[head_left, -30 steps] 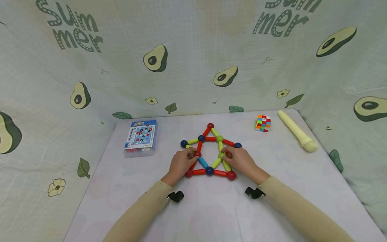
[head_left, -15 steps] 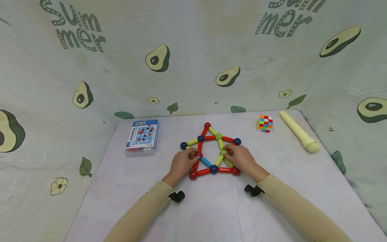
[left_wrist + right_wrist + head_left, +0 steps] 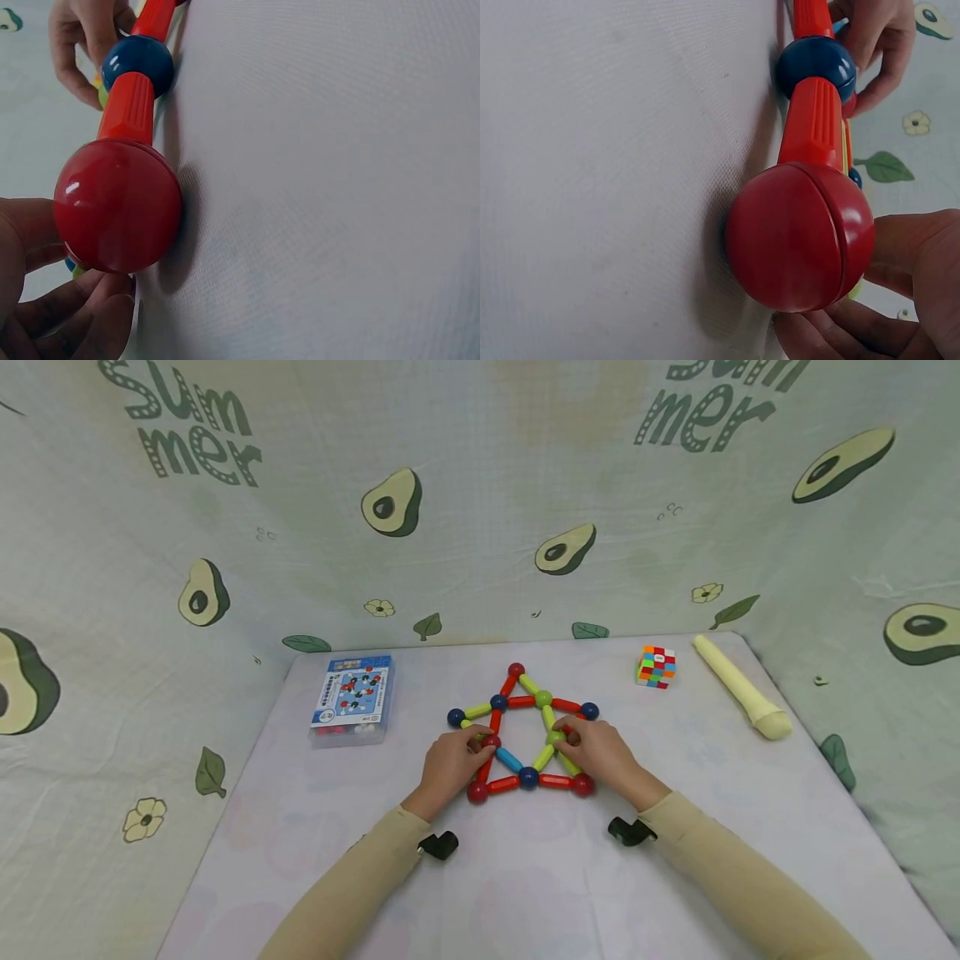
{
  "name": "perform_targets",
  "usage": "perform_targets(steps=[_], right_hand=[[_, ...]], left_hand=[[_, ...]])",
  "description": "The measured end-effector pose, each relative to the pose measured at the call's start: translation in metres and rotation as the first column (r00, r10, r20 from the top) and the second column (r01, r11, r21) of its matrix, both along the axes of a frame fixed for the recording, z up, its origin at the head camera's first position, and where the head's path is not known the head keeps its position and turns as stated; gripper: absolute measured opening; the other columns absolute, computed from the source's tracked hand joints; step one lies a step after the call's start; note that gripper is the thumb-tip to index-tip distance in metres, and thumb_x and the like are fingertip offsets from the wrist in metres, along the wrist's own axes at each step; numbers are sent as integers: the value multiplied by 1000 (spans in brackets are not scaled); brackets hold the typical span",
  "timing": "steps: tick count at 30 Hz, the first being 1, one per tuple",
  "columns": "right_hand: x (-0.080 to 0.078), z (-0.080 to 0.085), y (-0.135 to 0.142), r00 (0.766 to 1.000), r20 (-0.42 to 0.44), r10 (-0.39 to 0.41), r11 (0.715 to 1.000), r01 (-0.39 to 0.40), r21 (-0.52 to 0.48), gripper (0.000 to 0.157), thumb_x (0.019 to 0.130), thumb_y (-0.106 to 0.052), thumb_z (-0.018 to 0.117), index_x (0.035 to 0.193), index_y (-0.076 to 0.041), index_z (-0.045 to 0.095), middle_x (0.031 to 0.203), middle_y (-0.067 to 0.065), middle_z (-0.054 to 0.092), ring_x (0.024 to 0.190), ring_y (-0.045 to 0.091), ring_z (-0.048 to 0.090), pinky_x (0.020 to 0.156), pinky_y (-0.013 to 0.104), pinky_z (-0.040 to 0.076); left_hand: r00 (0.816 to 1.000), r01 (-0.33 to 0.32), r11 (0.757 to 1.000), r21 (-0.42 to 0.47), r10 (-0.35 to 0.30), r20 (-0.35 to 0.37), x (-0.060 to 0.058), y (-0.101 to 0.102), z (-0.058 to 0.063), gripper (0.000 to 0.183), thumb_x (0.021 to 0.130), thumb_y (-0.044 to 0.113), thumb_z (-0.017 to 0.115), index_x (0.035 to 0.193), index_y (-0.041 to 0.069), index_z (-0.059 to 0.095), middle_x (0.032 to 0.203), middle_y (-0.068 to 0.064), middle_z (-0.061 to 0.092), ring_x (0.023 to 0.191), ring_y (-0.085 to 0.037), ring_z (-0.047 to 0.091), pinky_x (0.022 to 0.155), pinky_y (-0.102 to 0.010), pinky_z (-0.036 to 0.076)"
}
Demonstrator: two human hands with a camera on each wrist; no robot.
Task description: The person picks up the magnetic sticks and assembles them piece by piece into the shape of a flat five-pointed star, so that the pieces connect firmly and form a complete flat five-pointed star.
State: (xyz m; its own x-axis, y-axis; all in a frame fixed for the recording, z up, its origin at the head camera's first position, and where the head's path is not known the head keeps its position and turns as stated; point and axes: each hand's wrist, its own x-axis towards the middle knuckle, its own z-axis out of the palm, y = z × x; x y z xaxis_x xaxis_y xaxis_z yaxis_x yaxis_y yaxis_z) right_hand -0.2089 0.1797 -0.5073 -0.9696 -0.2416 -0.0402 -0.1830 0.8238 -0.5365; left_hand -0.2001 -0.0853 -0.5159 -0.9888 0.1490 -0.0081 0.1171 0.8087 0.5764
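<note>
A flat star-like figure of coloured sticks and balls lies mid-table, with a red ball (image 3: 516, 669) at its far tip. My left hand (image 3: 450, 770) pinches the red ball (image 3: 492, 742) at the left inner corner, partly covering it. Opposite, my right hand (image 3: 606, 764) holds the light-green ball (image 3: 555, 738) between thumb and fingers. A blue stick (image 3: 508, 760) and a green one slope down to the near blue ball (image 3: 528, 777). Large in the left wrist view is the near-left red ball (image 3: 120, 206); the right wrist view shows the near-right red ball (image 3: 799, 236).
Back left stands a clear plastic box with a blue-and-white label (image 3: 352, 697). Toward the back right are a puzzle cube (image 3: 656, 667) and a pale yellow club-shaped stick (image 3: 738, 685). A patterned cloth (image 3: 480, 577) hangs behind the table.
The figure has turned slightly: its near side shifted right and its far tip a little left, while both hands kept their hold. The last half second shows hardly any movement.
</note>
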Motion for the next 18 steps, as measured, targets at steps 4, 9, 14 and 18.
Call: perform_targets(steps=[4, 9, 14, 18], right_hand=[[0, 0, 0, 1000, 8, -4, 1000, 4, -2, 36, 93, -30, 76, 125, -15, 68, 84, 0, 64, 68, 16, 55, 59, 28, 47], [1, 1, -1, 1000, 6, -6, 1000, 6, -7, 35, 93, -29, 76, 124, -14, 68, 82, 0, 63, 67, 16, 54, 58, 29, 46], [2, 2, 0, 1000, 13, -7, 1000, 8, -12, 33, 94, -28, 75, 122, -14, 68, 82, 0, 64, 66, 16, 54, 58, 29, 46], [3, 1, 0, 1000, 19, -14, 1000, 14, -16, 33, 94, -28, 75, 123, -14, 68, 83, 0, 64, 66, 16, 54, 58, 29, 46]], left_hand=[[1000, -2, 1000, 12, 2, 15, 0, -1, 0, 34, 94, 33, 75, 127, 26, 71, 82, 7, 62, 62, -12, 55, 52, -26, 46], [1000, -4, 1000, 21, 4, 13, -1, -1, -1, 33, 94, 32, 75, 126, 26, 71, 81, 7, 62, 62, -12, 56, 52, -26, 47], [1000, -4, 1000, 31, 4, 11, 0, -1, -1, 33, 94, 31, 76, 126, 24, 71, 81, 6, 62, 62, -13, 55, 52, -26, 47], [1000, -2, 999, 38, 1, 10, -1, -2, -1, 32, 94, 30, 75, 125, 24, 71, 82, 6, 62, 62, -12, 55, 52, -26, 47]])
